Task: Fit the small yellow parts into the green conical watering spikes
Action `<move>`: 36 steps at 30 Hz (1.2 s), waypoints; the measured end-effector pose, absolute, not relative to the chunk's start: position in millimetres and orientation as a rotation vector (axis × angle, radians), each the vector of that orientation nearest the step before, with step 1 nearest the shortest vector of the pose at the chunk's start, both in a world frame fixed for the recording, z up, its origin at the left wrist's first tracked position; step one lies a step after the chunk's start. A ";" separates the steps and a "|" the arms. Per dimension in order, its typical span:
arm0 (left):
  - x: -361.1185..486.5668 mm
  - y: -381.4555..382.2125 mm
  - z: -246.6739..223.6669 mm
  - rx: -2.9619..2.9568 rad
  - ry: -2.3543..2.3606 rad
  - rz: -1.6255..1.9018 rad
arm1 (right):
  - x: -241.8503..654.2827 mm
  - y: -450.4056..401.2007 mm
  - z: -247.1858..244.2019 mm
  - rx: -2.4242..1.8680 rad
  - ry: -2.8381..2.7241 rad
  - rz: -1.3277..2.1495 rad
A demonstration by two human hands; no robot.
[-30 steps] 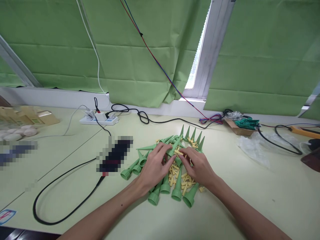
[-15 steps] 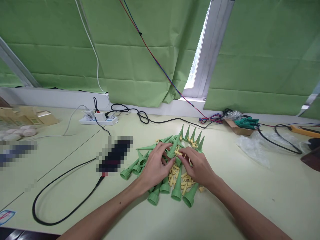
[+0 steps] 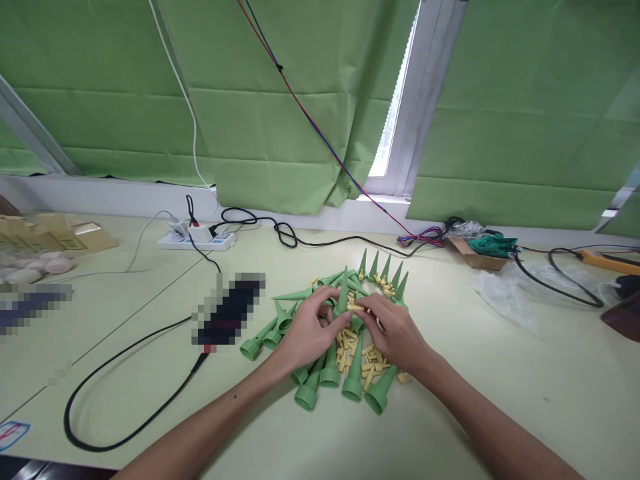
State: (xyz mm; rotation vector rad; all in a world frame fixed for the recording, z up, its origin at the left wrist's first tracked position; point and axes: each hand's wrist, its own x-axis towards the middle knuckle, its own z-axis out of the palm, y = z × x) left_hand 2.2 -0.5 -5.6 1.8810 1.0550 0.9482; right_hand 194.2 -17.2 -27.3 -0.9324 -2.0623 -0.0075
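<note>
My left hand [image 3: 313,327] is closed around the base of a green plastic cone spike [image 3: 343,292], its tip pointing up. My right hand [image 3: 397,330] pinches a small yellow plastic piece [image 3: 354,307] against the cone's side; how far it sits in the cone cannot be made out. Under and around both hands lies a pile of loose green cones [image 3: 353,383] with hollow bases. Small yellow pieces [image 3: 373,363] are scattered among them. Behind my right hand, several green cones [image 3: 386,268] stand in a row with yellow pieces at their sides.
A pixelated dark device [image 3: 233,310] with a black cable lies to the left. Further back are a white power strip [image 3: 197,239] and a long black cord [image 3: 330,241]. At the right are a small cardboard box [image 3: 477,257] and clear plastic bags [image 3: 507,300].
The cone in my left hand has tipped more upright and sits slightly lower and to the left. My right hand stays at its side with the yellow piece.
</note>
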 end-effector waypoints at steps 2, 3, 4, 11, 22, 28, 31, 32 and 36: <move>1.9 -0.5 -4.3 1.863 1.052 0.911 | 194.6 -16.5 -28.1 -0.927 -2.057 0.011; 1.8 -0.4 -3.8 1.857 1.049 0.898 | 194.8 -16.1 -28.4 -0.923 -2.052 0.026; 1.6 -0.4 -3.3 1.852 1.042 0.892 | 194.9 -15.8 -28.7 -0.918 -2.047 0.042; -1.0 -0.9 1.1 1.850 0.987 0.862 | 194.2 -15.7 -28.4 -0.916 -1.993 0.145; -1.1 -1.0 2.5 1.803 0.957 0.829 | 193.3 -15.8 -26.2 -0.932 -1.942 0.232; -0.3 -3.3 5.3 1.787 0.932 0.852 | 191.9 -17.9 -22.3 -0.929 -1.920 0.227; 0.2 -4.3 6.7 1.780 0.929 0.863 | 191.2 -18.7 -19.8 -0.916 -1.904 0.249; 0.2 -4.4 7.1 1.776 0.929 0.863 | 191.1 -18.9 -19.2 -0.913 -1.900 0.258; -0.3 -3.7 7.9 1.760 0.920 0.859 | 191.5 -18.9 -18.4 -0.902 -1.888 0.297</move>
